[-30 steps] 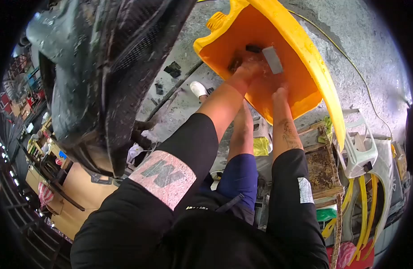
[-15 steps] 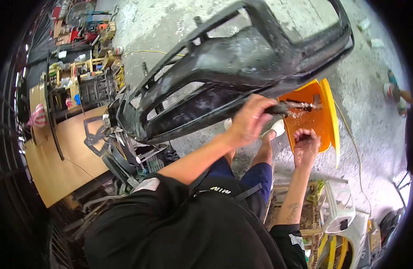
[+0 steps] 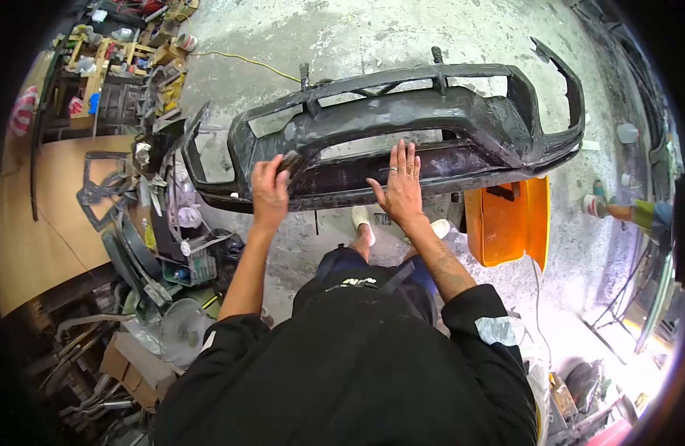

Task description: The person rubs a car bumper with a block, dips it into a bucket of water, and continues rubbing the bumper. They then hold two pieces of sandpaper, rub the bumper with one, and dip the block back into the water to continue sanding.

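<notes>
A black car bumper (image 3: pixel 387 111) with long openings lies across the upper middle of the view. At its lower left, my left hand (image 3: pixel 269 195) is closed around a small dark piece (image 3: pixel 289 160), close to the bumper's surface. My right hand (image 3: pixel 402 186) rests on the bumper's dark lower part, right of centre, with the fingers stretched out and the thumb apart. Just below the bumper's right side stands an orange plastic object (image 3: pixel 498 227) with a dark item (image 3: pixel 502 192) at its top.
Wooden board (image 3: pixel 52 215), metal frames and a fan (image 3: pixel 185 331) crowd the left side. A yellow cord (image 3: pixel 246 59) runs over the concrete floor behind the bumper. Another person's arm (image 3: pixel 621 212) shows at the right by a can (image 3: pixel 595 206).
The view has shifted, and the bumper now lies more level. My left hand has left the orange object for the bumper's left part. My right hand has moved from there onto the bumper.
</notes>
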Demonstrator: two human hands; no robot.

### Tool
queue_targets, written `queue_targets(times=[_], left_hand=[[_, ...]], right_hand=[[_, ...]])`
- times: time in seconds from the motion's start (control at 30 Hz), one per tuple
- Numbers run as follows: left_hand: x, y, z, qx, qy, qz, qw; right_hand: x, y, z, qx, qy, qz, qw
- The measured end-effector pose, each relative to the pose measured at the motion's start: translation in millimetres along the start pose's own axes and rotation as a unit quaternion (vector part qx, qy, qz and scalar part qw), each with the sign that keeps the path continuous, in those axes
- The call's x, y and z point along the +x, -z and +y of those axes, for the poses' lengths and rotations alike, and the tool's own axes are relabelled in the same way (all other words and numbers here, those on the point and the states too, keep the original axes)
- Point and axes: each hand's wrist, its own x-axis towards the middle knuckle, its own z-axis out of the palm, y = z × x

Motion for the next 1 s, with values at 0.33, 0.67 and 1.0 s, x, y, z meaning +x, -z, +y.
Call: queue_targets(times=[0.33, 0.67, 1.0], left_hand=[[-46.5, 53.6, -90.8, -0.081, 0.11, 0.043, 0.99], [-42.3, 35.2, -93.7, -0.131, 0.077, 0.024, 0.988], [-58.6, 35.3, -97.2, -0.136, 0.09, 0.013, 0.987]], right_hand=[[-0.5, -73.0, -118.7, -0.036, 0.215, -0.152, 0.964], [11.1, -48.5, -88.3, -0.092, 0.032, -0.059, 0.993], [-9.8, -62.4, -120.2, -0.067, 0.186, -0.196, 0.961]])
